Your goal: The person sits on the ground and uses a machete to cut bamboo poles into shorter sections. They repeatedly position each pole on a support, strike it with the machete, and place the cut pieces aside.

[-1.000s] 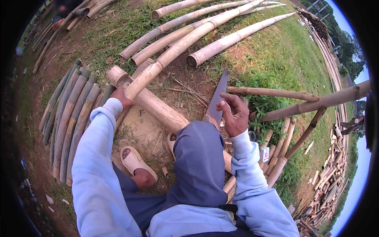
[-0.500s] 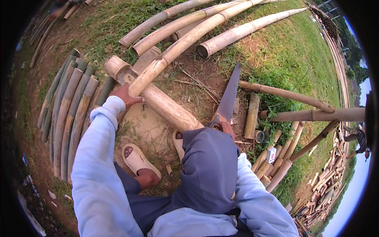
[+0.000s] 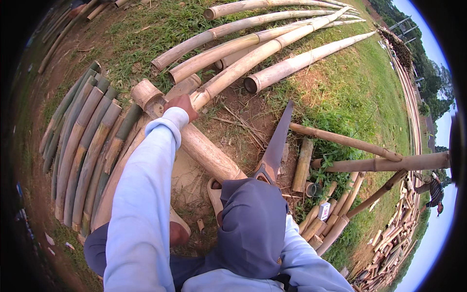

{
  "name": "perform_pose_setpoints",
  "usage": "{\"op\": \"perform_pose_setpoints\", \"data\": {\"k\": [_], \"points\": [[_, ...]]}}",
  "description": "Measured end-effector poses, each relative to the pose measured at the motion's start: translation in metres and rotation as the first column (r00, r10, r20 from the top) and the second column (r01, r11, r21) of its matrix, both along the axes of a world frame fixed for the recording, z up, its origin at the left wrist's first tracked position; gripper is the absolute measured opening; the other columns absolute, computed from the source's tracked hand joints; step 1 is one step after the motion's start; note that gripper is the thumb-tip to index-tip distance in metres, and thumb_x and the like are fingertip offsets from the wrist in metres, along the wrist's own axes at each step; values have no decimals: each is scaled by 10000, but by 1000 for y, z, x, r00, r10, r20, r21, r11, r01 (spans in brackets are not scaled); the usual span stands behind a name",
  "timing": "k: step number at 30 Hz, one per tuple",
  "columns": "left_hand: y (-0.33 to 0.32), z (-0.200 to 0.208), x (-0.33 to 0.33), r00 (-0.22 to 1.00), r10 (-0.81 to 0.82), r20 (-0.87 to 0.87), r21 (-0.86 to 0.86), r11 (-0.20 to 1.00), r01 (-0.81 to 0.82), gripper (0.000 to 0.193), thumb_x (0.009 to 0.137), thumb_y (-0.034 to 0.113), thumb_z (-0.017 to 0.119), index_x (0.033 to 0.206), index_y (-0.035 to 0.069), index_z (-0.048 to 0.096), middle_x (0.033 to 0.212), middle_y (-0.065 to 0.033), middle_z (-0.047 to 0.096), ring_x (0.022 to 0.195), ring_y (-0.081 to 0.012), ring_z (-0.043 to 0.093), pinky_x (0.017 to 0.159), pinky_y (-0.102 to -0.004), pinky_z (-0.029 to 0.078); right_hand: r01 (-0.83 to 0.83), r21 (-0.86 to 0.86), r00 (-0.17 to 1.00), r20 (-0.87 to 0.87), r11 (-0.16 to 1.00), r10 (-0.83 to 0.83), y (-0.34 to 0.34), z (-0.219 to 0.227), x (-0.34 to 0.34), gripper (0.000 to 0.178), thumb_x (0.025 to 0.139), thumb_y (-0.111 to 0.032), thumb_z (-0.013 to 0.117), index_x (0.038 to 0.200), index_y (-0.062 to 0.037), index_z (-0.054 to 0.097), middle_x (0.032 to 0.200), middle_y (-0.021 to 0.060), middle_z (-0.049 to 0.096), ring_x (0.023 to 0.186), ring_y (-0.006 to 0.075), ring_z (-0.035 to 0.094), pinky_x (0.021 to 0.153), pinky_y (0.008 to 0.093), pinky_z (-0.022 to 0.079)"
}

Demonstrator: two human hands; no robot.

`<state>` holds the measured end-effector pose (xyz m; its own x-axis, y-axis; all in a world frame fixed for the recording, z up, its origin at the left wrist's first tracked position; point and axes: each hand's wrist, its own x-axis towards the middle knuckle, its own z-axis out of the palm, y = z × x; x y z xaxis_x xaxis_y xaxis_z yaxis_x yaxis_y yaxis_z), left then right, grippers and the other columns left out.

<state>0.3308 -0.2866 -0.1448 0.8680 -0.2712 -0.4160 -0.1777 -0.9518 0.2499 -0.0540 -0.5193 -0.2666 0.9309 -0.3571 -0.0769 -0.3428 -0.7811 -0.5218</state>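
My left hand (image 3: 183, 106) is closed around a long bamboo pole (image 3: 231, 73) where it crosses a thick notched bamboo log (image 3: 211, 151). Along the left side of my sleeve runs a broad tan length of bamboo (image 3: 121, 180); my arm hides whether it joins the pole. To the right of the log, a handsaw (image 3: 278, 141) leans with its blade tip pointing away and its brown handle near me. The dark head cloth (image 3: 253, 219) covers my right hand, so only the pale blue right sleeve (image 3: 304, 250) shows.
Several cut bamboo pieces (image 3: 80, 151) lie side by side at the left. More long poles (image 3: 306, 63) stretch away at the back. A bamboo frame (image 3: 379, 163) stands at the right, above short pieces and a small box (image 3: 324, 210). Another person (image 3: 433, 190) is farther off.
My left hand has moved right and farther along the pole. My right hand has gone out of sight from the saw handle. My left knee has swung left, and the broad tan length now shows beside my sleeve.
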Motion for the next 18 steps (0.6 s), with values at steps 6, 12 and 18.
{"op": "perform_pose_setpoints", "data": {"k": [6, 12, 18], "points": [[1, 39, -23, 997, -52, -63, -123, 991, 43, 522, 771, 337, 819, 1198, 50, 728, 1200, -177, 737, 1118, -322, 714, 1004, -428, 550, 47, -40, 999, 25, 998, -46, -4, 22, -1, 395, 865, -296, 731, 1148, -43, 622, 924, 185, 688, 836, 387, 671, 739, 458, 526], [4, 85, -65, 986, -128, -106, -226, 969, 102, 520, 775, 331, 811, 1204, 45, 735, 1220, -182, 732, 1134, -331, 709, 1012, -438, 547, 176, -56, 972, 166, 983, -165, -14, 67, -4, 380, 838, -257, 755, 1116, -25, 637, 847, 182, 703, 749, 367, 684, 705, 445, 528], [131, 90, -118, 995, -95, -43, -196, 977, 85, 571, 735, 334, 824, 1182, 19, 660, 1156, -225, 717, 1110, -394, 685, 999, -482, 523, 444, 339, 820, 221, 830, -528, -22, 149, -1, 243, 799, -117, 752, 988, 15, 677, 803, 75, 698, 708, 192, 646, 674, 358, 520]]}}
